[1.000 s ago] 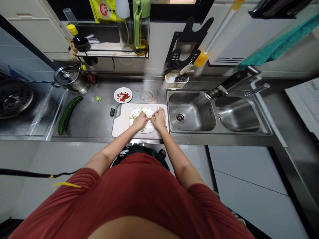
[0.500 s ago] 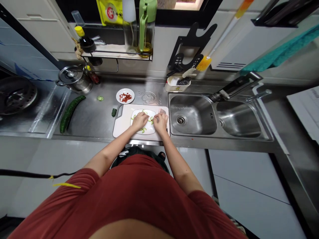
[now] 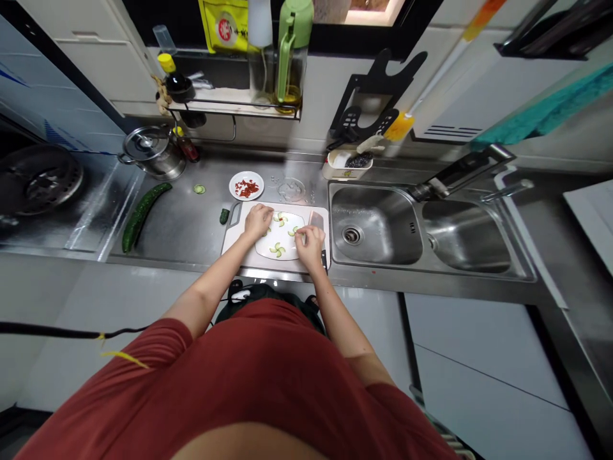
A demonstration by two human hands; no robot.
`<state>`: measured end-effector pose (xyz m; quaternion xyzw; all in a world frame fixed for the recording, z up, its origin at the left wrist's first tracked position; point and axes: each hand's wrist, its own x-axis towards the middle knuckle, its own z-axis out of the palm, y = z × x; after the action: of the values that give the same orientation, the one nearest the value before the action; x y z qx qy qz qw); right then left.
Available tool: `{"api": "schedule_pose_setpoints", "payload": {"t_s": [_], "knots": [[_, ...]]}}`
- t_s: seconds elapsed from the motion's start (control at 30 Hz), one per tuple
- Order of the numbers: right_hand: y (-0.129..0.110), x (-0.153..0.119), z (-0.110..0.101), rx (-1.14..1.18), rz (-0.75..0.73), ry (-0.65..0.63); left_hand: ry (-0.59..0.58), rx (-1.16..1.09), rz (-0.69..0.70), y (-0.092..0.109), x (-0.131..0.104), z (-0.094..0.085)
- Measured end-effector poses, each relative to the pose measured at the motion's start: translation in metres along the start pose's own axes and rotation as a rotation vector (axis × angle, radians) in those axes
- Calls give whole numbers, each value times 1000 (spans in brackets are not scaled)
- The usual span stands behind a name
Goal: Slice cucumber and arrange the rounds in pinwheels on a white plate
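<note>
A white plate [image 3: 288, 250] lies on a pale cutting board [image 3: 230, 243]. Thin green cucumber slices [image 3: 277, 250] are laid on it in small pinwheel groups; the far group has a red bit at its centre. At the plate's right side my right hand [image 3: 310, 246] is closed, its fingertips pinched at a cucumber slice of the right group. My left hand [image 3: 257, 222] is over the plate's upper left edge, fingers together and bent, partly covering the left group. Anything between its fingertips is too small to make out. A knife [image 3: 316, 221] lies on the board's right side, behind my right hand.
A small plate of chopped red pieces [image 3: 246, 186] stands behind the board. Left are a cucumber stub [image 3: 224, 216], loose slices [image 3: 199, 189], a long cucumber [image 3: 143, 217] and a steel pot [image 3: 156, 153]. A double sink [image 3: 373, 223] adjoins the board's right.
My left hand has moved left and away from the plate's middle, uncovering the far and near slice groups. My right hand stays at the right group. The view has shifted slightly.
</note>
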<state>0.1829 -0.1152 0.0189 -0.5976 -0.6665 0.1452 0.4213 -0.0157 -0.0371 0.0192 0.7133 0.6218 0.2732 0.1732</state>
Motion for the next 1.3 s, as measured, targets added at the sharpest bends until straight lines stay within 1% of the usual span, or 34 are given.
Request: {"api": "schedule_pose_setpoints", "payload": {"t_s": [0.13,0.33,0.4,0.47,0.63,0.77,0.9,1.17,1.3], "knots": [[1,-6,-8,16,13,24,96,-14,-142,-28,15,-10],[3,-17,-14,-16,49,25,182,32,-365,-66,37,-27],[4,-20,-15,-16,61,29,191,64,-392,-74,43,-32],[6,-21,-16,-8,73,38,166,90,-375,-79,49,-35],[7,-21,-17,-5,77,49,37,129,-291,-80,66,-36],[5,-21,-18,-17,77,43,-15,199,-289,-78,77,-32],[6,-23,-20,-19,86,49,-75,267,-304,-76,83,-30],[11,-25,-23,-40,108,53,-116,387,-356,-73,90,-28],[12,-27,-24,-38,105,46,-146,422,-338,-71,97,-26]]}}
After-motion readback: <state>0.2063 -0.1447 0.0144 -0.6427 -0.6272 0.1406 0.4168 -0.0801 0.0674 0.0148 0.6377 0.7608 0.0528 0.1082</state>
